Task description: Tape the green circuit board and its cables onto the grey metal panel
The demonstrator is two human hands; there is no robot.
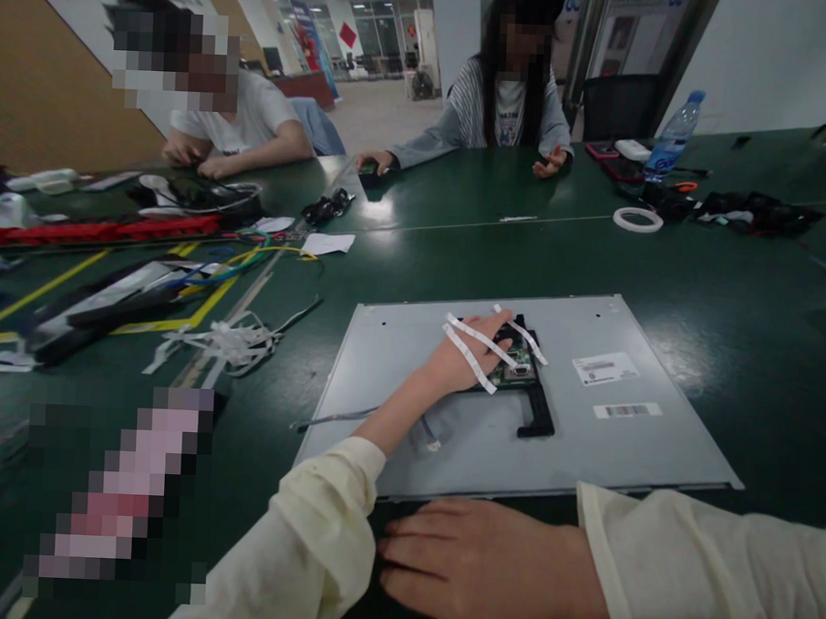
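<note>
A grey metal-backed flat panel [448, 457] lies on the green table in front of me. On it sits a black bracket [541, 411] with a green circuit board [522, 360] beside it. My left hand [471, 353] lies over the board and bracket, its thumb and forefinger apart and its other fingers mostly hidden. Several white paper tape strips [467, 356] lie across the back of that hand, their ends sticking out past it. My right hand [474, 563] rests palm down at the panel's near edge, fingers stretched out, holding nothing I can see.
Left of the panel are a tangle of white strips [237, 343], a blurred-out pinkish object [132, 480] and loose wires. A tape roll [637, 220] and water bottle [673, 138] stand at the far right. Two people sit across the table [415, 255].
</note>
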